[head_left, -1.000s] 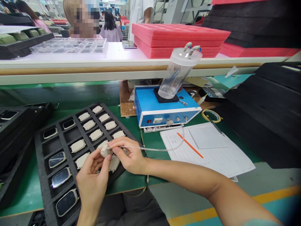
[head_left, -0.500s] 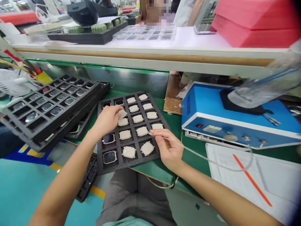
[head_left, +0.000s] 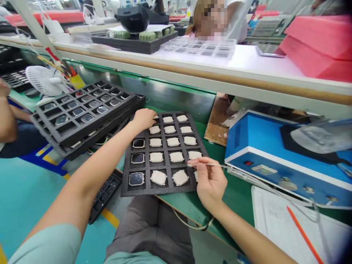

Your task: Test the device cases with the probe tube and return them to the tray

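Observation:
A black foam tray [head_left: 165, 191] lies on the green bench, its cells holding square watch cases. Most, like one pale case [head_left: 156, 157], lie with a cream side up; the left column includes dark-faced cases such as this one [head_left: 136, 179]. My left hand [head_left: 144, 119] reaches over the tray's far left corner, its fingers closed at the edge of a pale watch case [head_left: 156, 117], mostly hidden. My right hand [head_left: 211, 179] pinches a thin clear tube [head_left: 228, 167] near its tip, above the tray's right side. The tube trails towards a blue machine [head_left: 297, 146].
Stacked foam trays [head_left: 90, 106] with dark-faced watch cases stand left, before a white fan [head_left: 41, 79]. Papers [head_left: 266, 216] and an orange stick [head_left: 305, 234] lie at right. A shelf [head_left: 192, 79] runs across the back. Another person's arm [head_left: 7, 117] shows far left.
My left hand has moved away from me to the tray's far row, where a pale case was in its fingers mid-tray before. My right hand still holds the tube. The view has shifted left.

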A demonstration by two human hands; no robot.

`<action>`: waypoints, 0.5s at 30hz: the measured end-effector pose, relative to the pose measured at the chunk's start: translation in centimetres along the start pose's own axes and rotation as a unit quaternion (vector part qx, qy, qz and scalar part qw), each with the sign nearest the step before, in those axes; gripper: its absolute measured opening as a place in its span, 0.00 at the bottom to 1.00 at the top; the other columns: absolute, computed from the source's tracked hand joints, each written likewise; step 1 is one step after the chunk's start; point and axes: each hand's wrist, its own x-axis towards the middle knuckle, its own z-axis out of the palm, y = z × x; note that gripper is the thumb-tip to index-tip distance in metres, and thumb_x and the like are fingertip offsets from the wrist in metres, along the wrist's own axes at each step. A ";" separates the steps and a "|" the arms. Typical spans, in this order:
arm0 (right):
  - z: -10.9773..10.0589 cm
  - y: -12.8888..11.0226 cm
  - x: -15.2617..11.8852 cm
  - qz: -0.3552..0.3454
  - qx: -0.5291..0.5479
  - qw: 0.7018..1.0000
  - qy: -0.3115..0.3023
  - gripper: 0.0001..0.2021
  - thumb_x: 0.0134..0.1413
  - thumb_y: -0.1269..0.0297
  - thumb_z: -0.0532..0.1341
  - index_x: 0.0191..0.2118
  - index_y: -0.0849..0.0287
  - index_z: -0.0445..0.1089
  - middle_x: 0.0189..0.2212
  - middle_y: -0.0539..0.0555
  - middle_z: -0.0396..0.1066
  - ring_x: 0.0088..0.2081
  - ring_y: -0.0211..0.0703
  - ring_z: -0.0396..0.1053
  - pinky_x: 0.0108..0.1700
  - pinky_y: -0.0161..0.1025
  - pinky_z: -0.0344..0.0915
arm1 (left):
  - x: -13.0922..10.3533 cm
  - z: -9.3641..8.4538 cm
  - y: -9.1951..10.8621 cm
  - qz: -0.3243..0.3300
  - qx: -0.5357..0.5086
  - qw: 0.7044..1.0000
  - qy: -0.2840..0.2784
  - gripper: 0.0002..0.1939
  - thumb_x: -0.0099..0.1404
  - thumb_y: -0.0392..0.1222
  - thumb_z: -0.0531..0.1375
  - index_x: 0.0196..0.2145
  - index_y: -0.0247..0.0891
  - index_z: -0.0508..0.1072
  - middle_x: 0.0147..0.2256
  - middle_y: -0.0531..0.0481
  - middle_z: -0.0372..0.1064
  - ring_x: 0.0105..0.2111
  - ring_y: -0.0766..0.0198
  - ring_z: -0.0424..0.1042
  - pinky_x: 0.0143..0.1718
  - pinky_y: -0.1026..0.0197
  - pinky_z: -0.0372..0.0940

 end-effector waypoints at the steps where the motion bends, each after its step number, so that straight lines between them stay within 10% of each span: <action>1: 0.0 0.0 -0.1 0.008 -0.006 1.000 0.000 0.09 0.69 0.56 0.63 0.46 0.55 0.74 0.35 0.52 0.81 0.36 0.43 0.82 0.41 0.41 0.78 | 0.2 -0.2 0.5 -0.005 -0.004 1.000 -0.002 0.12 0.63 0.35 0.65 0.44 0.36 0.83 0.45 0.37 0.81 0.53 0.43 0.75 0.58 0.46 0.65; 5: -0.4 -0.3 -0.5 0.051 -0.059 0.997 0.009 0.16 0.68 0.48 0.62 0.42 0.57 0.76 0.36 0.55 0.80 0.35 0.46 0.81 0.43 0.46 0.77 | -2.4 -1.7 3.0 -0.022 -0.030 0.999 0.007 0.09 0.65 0.33 0.63 0.41 0.31 0.82 0.42 0.34 0.80 0.50 0.45 0.77 0.54 0.50 0.67; 11: -0.3 -1.6 -0.4 0.104 -0.128 0.986 0.018 0.22 0.61 0.38 0.61 0.36 0.54 0.75 0.40 0.60 0.78 0.39 0.56 0.79 0.50 0.59 0.71 | -14.4 -0.1 8.9 0.018 -0.124 0.992 0.018 0.08 0.69 0.44 0.63 0.39 0.39 0.79 0.36 0.51 0.80 0.36 0.63 0.78 0.40 0.65 0.69; 15: 0.0 -3.0 -0.5 0.120 -0.119 0.985 0.017 0.21 0.61 0.38 0.59 0.37 0.50 0.72 0.39 0.60 0.75 0.40 0.58 0.75 0.53 0.62 0.69 | -19.6 3.5 12.3 -0.083 -0.441 0.890 0.081 0.13 0.63 0.39 0.65 0.46 0.36 0.80 0.35 0.49 0.80 0.32 0.64 0.77 0.33 0.65 0.70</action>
